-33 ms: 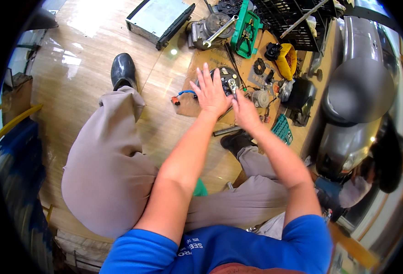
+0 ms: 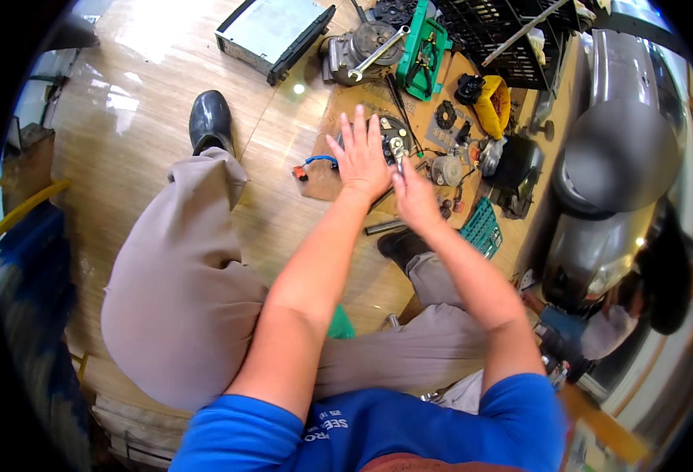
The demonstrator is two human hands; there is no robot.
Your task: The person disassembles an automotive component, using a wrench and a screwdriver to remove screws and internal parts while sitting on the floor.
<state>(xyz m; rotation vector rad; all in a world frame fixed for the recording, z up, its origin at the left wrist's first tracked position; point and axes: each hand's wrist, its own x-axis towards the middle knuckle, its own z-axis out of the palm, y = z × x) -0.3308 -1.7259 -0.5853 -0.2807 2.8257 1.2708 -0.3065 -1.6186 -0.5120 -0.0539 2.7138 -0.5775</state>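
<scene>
My left hand (image 2: 361, 161) lies flat with its fingers spread over a round dark metal part (image 2: 394, 128), covering its left side. In my right hand (image 2: 416, 197) is the handle of a ratchet wrench (image 2: 398, 151), gripped in curled fingers. The head of the ratchet sits on the face of the round part, just right of my left hand. A blue wire with an orange connector (image 2: 300, 173) sticks out on the left. The round part rests on a sheet of brown cardboard (image 2: 322, 182).
Beyond my hands are a combination spanner (image 2: 379, 53) lying on a motor-like metal unit (image 2: 338, 63), an open green tool case (image 2: 433, 67) and a yellow pouch (image 2: 492, 106). A green perforated tray (image 2: 482, 228) lies at the right. A grey box-shaped device (image 2: 272, 31) stands at the far left.
My right hand has moved slightly toward me and to the left, swinging the ratchet wrench's handle. My left hand stays spread on the round part.
</scene>
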